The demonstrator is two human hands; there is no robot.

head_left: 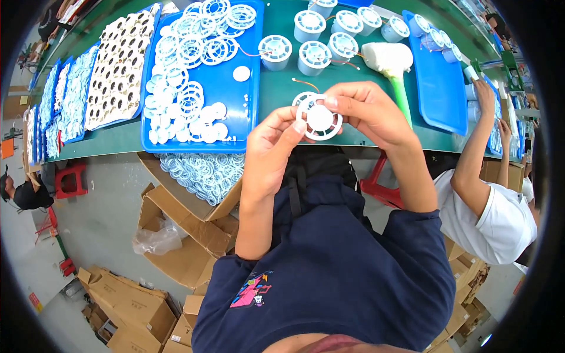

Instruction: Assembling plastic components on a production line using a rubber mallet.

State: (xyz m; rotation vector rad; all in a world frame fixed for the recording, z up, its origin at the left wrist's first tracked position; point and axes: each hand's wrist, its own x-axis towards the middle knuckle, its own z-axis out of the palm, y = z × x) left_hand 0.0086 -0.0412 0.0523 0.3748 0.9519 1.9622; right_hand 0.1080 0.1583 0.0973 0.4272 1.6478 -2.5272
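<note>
My left hand (pixel 272 138) pinches the rim of a pale slotted plastic ring (pixel 332 125) between thumb and fingers. A round white disc (pixel 319 118) sits over the ring's middle, and the thumb of my right hand (pixel 372 113) presses at its upper edge. The right fingers curl behind the ring, so their tips are hidden. Just behind it shows part of another pale slotted top (pixel 302 96) with a thin wire (pixel 307 83); the rest is covered by my hands. White cylindrical housings (pixel 313 57) with slotted tops and wires stand beyond.
A blue tray (pixel 252 88) holds many rings and discs to the left. A white-headed mallet (pixel 388 57) with a green handle lies right of the housings. Farther right are another blue tray (pixel 438 97) and a co-worker's arm (pixel 479 135). Below the table edge stands a carton of rings (pixel 203 176).
</note>
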